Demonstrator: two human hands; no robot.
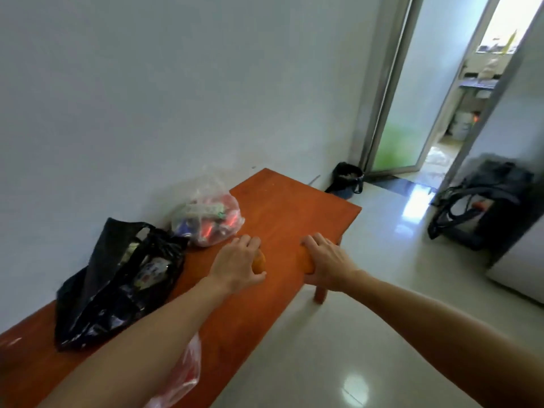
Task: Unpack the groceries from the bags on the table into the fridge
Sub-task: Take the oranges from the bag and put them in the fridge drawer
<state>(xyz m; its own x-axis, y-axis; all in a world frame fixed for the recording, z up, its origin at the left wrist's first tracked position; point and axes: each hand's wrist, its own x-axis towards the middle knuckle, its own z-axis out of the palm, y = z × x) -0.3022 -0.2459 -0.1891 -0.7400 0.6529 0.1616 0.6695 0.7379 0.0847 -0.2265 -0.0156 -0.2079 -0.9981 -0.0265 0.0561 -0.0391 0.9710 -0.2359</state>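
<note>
On the orange-brown wooden table my left hand is closed over an orange fruit. My right hand grips a second orange fruit near the table's right edge. A black plastic bag with packaged goods inside lies on the left. Behind it, against the wall, sits a clear plastic bag full of colourful packets. A thin red-tinted bag lies under my left forearm at the table's front edge. A white appliance edge shows at the far right.
A white wall runs along the table's left side. A small black bin stands in the corner by an open glass door. A dark bag sits on the glossy tiled floor at the right.
</note>
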